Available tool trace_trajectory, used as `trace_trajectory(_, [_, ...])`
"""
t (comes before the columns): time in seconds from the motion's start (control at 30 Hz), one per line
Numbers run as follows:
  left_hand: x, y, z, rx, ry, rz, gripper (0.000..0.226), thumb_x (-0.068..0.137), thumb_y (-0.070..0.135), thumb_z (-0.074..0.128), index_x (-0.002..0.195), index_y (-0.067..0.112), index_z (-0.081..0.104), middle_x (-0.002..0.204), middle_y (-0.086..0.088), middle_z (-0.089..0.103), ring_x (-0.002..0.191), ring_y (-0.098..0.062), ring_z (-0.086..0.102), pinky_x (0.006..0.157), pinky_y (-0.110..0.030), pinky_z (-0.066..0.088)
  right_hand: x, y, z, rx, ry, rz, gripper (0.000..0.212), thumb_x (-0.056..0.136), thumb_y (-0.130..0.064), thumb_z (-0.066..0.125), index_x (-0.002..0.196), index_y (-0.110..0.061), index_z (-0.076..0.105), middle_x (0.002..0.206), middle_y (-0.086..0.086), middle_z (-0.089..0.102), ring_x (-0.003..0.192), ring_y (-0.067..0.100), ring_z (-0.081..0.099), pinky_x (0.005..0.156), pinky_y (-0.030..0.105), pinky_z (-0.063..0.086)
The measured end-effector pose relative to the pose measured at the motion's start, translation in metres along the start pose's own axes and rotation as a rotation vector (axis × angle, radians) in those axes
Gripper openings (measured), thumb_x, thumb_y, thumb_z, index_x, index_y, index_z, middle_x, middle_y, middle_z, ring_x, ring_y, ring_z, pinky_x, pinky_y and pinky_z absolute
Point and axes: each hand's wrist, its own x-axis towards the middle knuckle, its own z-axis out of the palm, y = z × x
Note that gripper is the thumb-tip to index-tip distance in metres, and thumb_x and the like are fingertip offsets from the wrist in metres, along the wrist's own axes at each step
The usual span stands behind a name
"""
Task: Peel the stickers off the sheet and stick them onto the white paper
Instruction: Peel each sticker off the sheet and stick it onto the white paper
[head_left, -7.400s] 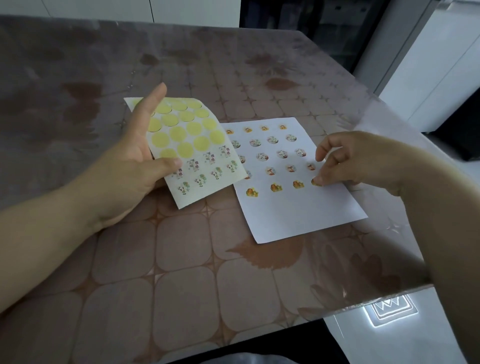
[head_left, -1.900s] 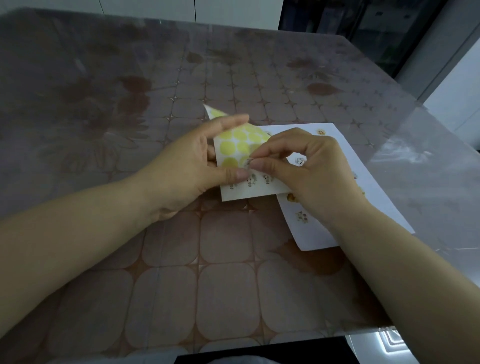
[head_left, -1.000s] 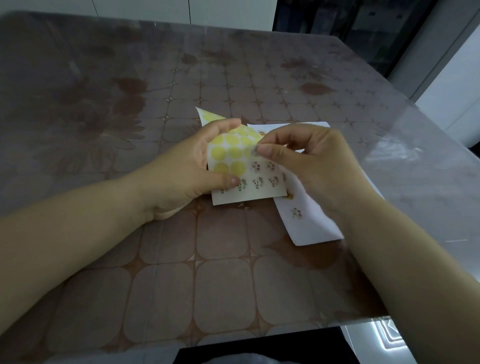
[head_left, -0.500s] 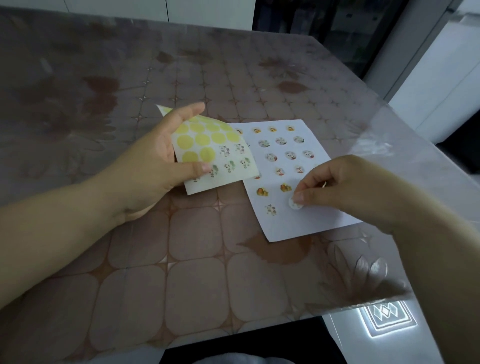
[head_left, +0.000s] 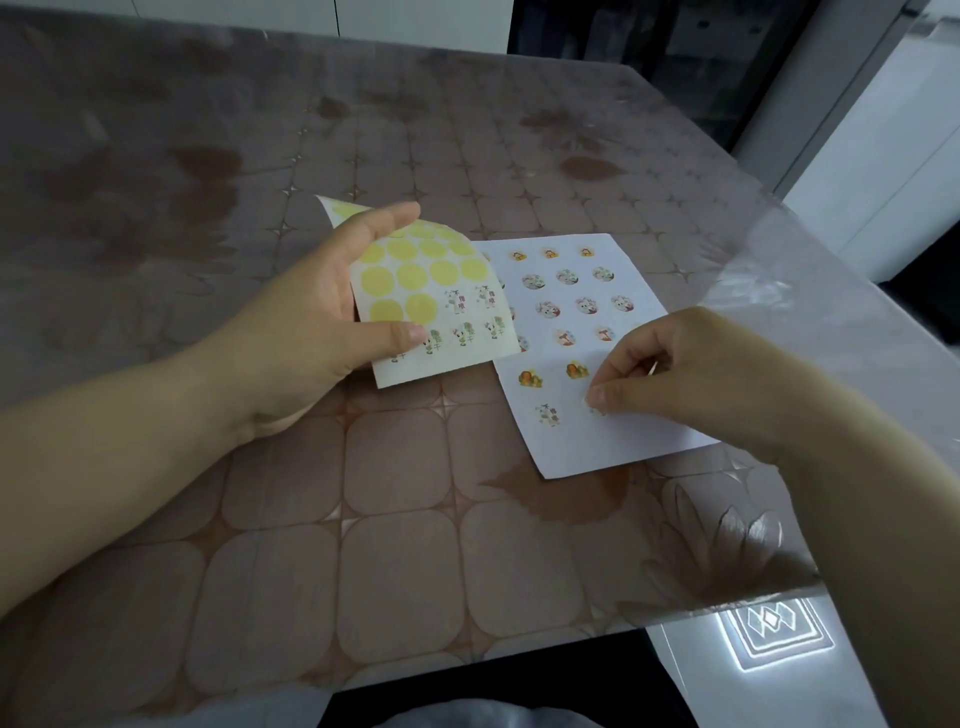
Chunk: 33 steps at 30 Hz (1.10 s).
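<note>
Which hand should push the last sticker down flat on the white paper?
Right. The right hand is touching that sticker on the white paper, while the left hand is busy gripping the sticker sheet.

Brown patterned tabletop (head_left: 405, 561) under clear plastic cover (head_left: 769, 270): smooth, glossy, pale glare near right edge. Matt white paper (head_left: 613, 447), smooth. Thin sticker sheet (head_left: 441, 358): smooth, flexible paper, printed. Beyond near right corner, floor (head_left: 727, 675): hard, glossy, mirrors light.
</note>
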Motion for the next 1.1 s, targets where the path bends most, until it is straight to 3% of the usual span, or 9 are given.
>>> trace_trajectory(0.1, [0.001, -0.002, -0.002, -0.002, -0.024, 0.001, 0.08, 0.073, -0.017, 0.066, 0.131, 0.033, 0.045, 0.129, 0.004, 0.058, 0.106, -0.005, 0.064, 0.081, -0.016, 0.051, 0.0, -0.001, -0.001, -0.018, -0.012, -0.018, 0.008, 0.069, -0.029, 0.079, 0.065, -0.026, 0.073, 0.065, -0.006, 0.055, 0.051, -0.002, 0.043, 0.047, 0.008, 0.034])
trace_trajectory(0.27, [0.001, -0.003, -0.004, -0.007, -0.046, 0.01, 0.075, 0.066, -0.002, 0.064, 0.129, 0.035, 0.047, 0.13, 0.004, 0.058, 0.11, -0.007, 0.062, 0.085, -0.017, 0.051, 0.001, -0.003, -0.001, -0.015, -0.024, -0.002, 0.012, 0.066, -0.029, 0.081, 0.068, -0.023, 0.071, 0.073, 0.002, 0.055, 0.066, 0.011, 0.047, 0.059, 0.022, 0.034])
trace_trajectory(0.43, [0.0, -0.003, -0.003, 0.004, -0.07, 0.037, 0.076, 0.068, -0.007, 0.064, 0.128, 0.036, 0.047, 0.13, 0.005, 0.057, 0.111, -0.007, 0.062, 0.084, -0.018, 0.051, 0.004, -0.002, -0.006, -0.09, 0.017, 0.06, 0.043, 0.06, -0.034, 0.084, 0.075, -0.023, 0.045, 0.092, -0.005, 0.054, 0.075, 0.01, 0.046, 0.058, 0.027, 0.032])
trace_trajectory(0.6, [0.0, -0.002, -0.003, -0.013, -0.07, 0.04, 0.074, 0.069, -0.005, 0.063, 0.127, 0.037, 0.048, 0.129, 0.005, 0.058, 0.111, -0.008, 0.062, 0.084, -0.019, 0.051, 0.011, -0.004, -0.004, -0.062, -0.026, -0.035, 0.032, 0.071, -0.035, 0.076, 0.066, -0.02, 0.048, 0.083, 0.005, 0.059, 0.075, 0.018, 0.05, 0.064, 0.03, 0.034])
trace_trajectory(0.67, [0.0, -0.002, -0.003, -0.024, -0.066, 0.039, 0.074, 0.068, -0.003, 0.063, 0.128, 0.038, 0.048, 0.13, 0.004, 0.058, 0.111, -0.01, 0.062, 0.085, -0.02, 0.051, 0.013, -0.014, -0.001, -0.028, 0.014, -0.117, 0.027, 0.076, -0.036, 0.072, 0.066, -0.022, 0.051, 0.081, -0.002, 0.064, 0.074, 0.014, 0.058, 0.062, 0.024, 0.039])
trace_trajectory(0.77, [0.0, -0.001, -0.003, -0.035, -0.057, 0.046, 0.076, 0.069, -0.004, 0.062, 0.129, 0.04, 0.047, 0.13, 0.004, 0.058, 0.111, -0.012, 0.062, 0.088, -0.025, 0.052, 0.017, -0.038, 0.011, -0.002, 0.113, -0.318, 0.019, 0.078, -0.039, 0.068, 0.072, -0.027, 0.053, 0.079, -0.012, 0.057, 0.058, -0.001, 0.051, 0.046, 0.009, 0.037])
trace_trajectory(0.9, [0.0, 0.001, -0.002, -0.069, -0.043, 0.081, 0.075, 0.072, -0.007, 0.059, 0.132, 0.036, 0.045, 0.122, 0.006, 0.064, 0.108, -0.014, 0.064, 0.086, -0.026, 0.053, 0.032, -0.049, 0.037, -0.004, 0.34, -0.479, 0.021, 0.075, -0.044, 0.07, 0.088, -0.04, 0.055, 0.098, -0.025, 0.041, 0.089, -0.003, 0.046, 0.075, 0.004, 0.036])
trace_trajectory(1.0, [-0.001, 0.003, -0.002, -0.098, -0.025, 0.112, 0.072, 0.074, -0.008, 0.057, 0.132, 0.033, 0.045, 0.117, 0.006, 0.067, 0.107, -0.013, 0.065, 0.083, -0.025, 0.053, 0.038, -0.047, 0.051, 0.174, 0.425, -0.482, 0.024, 0.073, -0.041, 0.075, 0.09, -0.038, 0.058, 0.104, -0.018, 0.045, 0.099, -0.002, 0.046, 0.08, 0.001, 0.035])
trace_trajectory(1.1, [0.0, 0.002, 0.001, -0.108, 0.019, 0.112, 0.064, 0.075, -0.001, 0.061, 0.128, 0.033, 0.049, 0.116, 0.005, 0.065, 0.105, -0.01, 0.064, 0.082, -0.022, 0.052, 0.038, -0.043, 0.056, 0.178, 0.513, -0.552, 0.019, 0.074, -0.036, 0.076, 0.091, -0.033, 0.068, 0.112, -0.011, 0.046, 0.108, 0.006, 0.045, 0.085, 0.011, 0.04])
